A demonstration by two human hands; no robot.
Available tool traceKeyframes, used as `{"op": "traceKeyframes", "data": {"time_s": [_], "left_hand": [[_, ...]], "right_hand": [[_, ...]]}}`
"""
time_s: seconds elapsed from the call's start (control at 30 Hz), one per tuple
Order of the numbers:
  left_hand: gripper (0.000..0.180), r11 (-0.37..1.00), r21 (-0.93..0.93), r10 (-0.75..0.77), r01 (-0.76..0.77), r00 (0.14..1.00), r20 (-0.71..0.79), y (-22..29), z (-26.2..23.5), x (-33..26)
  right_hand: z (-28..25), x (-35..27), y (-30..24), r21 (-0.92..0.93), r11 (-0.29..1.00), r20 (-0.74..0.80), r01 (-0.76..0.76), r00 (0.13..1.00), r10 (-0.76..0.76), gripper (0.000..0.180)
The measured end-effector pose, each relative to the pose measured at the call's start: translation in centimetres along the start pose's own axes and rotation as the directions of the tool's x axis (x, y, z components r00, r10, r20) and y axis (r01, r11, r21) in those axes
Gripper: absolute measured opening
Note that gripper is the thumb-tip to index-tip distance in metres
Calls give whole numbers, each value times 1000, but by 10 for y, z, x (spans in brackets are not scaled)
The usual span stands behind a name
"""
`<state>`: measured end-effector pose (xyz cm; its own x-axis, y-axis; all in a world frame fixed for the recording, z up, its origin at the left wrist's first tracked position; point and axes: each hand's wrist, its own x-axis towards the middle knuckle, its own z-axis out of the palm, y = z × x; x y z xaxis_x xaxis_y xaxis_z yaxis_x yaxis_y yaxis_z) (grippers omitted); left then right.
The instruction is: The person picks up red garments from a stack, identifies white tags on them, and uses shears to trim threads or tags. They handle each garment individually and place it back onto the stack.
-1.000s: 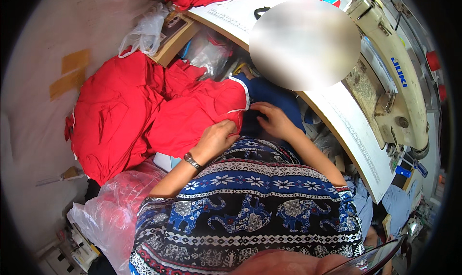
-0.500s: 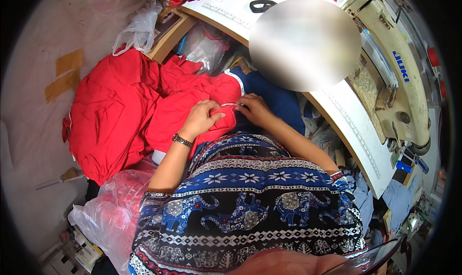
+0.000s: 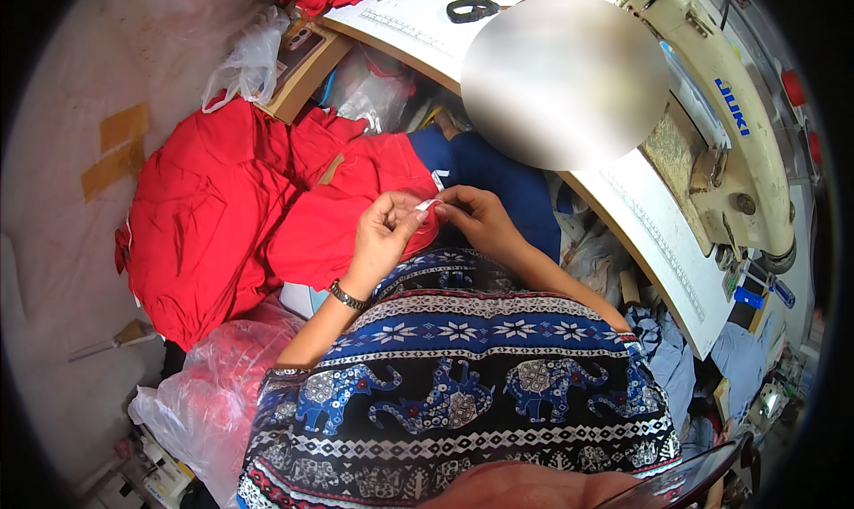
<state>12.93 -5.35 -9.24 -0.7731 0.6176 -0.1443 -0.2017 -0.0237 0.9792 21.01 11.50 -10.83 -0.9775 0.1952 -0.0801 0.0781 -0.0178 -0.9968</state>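
Note:
Red fabric (image 3: 325, 220) with a white-trimmed edge lies across my lap, over dark blue cloth (image 3: 507, 184). My left hand (image 3: 387, 224) pinches that edge between thumb and fingers, where a small white strip (image 3: 427, 205) shows. Close against it, my right hand (image 3: 476, 220) grips the same edge from the other side. The fingertips of both hands nearly meet. Part of the red fabric is bunched beneath them, and what lies under it is hidden.
A large red cloth heap (image 3: 205, 206) lies at the left, above a clear plastic bag (image 3: 209, 402). Beyond my right hand stand a white tabletop (image 3: 654, 233) and a cream sewing machine (image 3: 743, 126). A cardboard box (image 3: 307, 77) with a plastic bag (image 3: 253, 60) sits far left.
Both hands have drawn closer together on the fabric edge, and the left has turned its fingers upward. The white-trimmed part near the blue cloth has shifted, leaving more blue showing.

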Motion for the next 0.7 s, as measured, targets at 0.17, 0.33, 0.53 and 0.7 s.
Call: {"op": "traceKeyframes", "data": {"time_s": [0.17,0.33,0.53,0.7], "left_hand": [[11,972,231,22,-40,996,82,6,-7,6],[11,990,136,11,-33,988,157,0,-13,7],[10,986,22,-168,168,959,228,-9,-19,3],[10,975,186,-160,120,962,223,-16,-17,-1]], "right_hand": [[-3,3,-8,-304,933,41,193,981,-189,11],[-5,2,2,-476,814,88,332,939,-332,11],[-11,-5,3,-483,804,206,348,937,-283,14],[-24,6,60,-32,989,-80,-145,987,142,25]]}}
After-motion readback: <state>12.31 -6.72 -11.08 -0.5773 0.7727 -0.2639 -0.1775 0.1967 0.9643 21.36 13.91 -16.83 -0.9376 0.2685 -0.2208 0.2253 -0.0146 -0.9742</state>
